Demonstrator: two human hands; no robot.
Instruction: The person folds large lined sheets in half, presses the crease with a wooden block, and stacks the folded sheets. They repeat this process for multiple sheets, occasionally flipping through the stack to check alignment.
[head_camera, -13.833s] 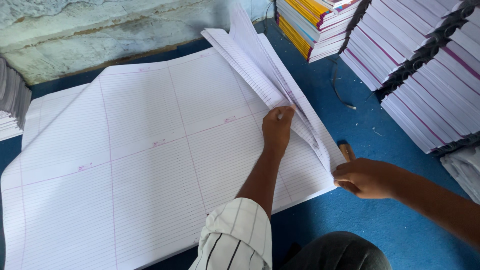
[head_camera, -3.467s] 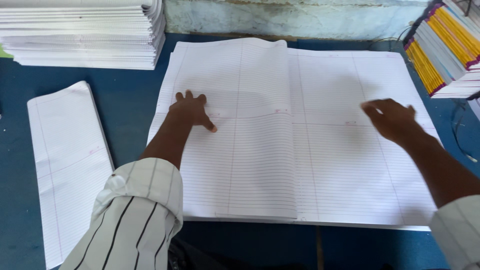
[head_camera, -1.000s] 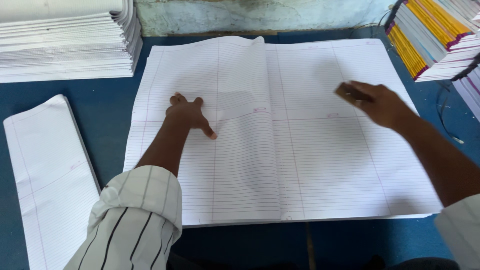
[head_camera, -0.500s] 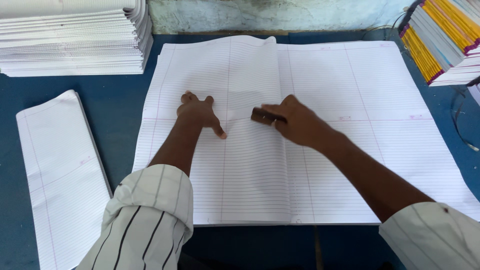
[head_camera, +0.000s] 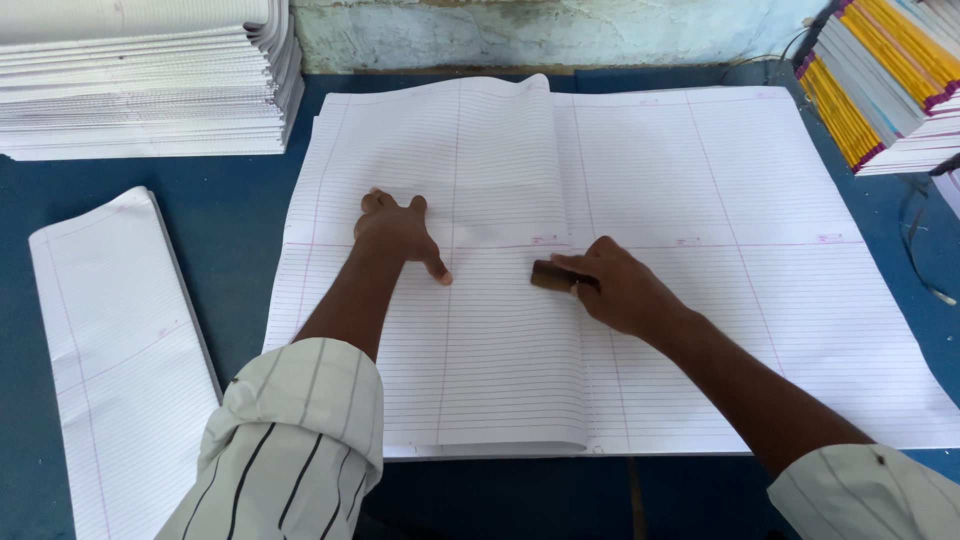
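I see the left hand (head_camera: 398, 232) lying flat, fingers spread and gripping nothing, on the big ruled sheet (head_camera: 700, 260) that fills the middle of the frame. It presses the folded-over part of the sheet, just left of centre. The right hand (head_camera: 615, 290) sits a little right of centre, closed around a small brown wooden block (head_camera: 552, 275) whose end pokes out from under the fingers toward the left; block and hand both rest on the paper, right at the edge of the folded flap (the fold runs top to bottom through the middle of the frame). The two hands are near each other but not touching.

The sheet lies on a blue table (head_camera: 240, 215), its lower edge close to the bottom of the frame. At the lower left I see a folded ruled sheet (head_camera: 110, 360) lying apart from the big one, with bare blue table between them. In the upper left corner stands a tall stack of white paper (head_camera: 150, 85). At the upper right, a pile of bound notebooks (head_camera: 885, 85) with yellow and purple spines leans in from the frame's edge. Both striped sleeves show at the bottom: left sleeve (head_camera: 290, 440) and right sleeve (head_camera: 870, 495).
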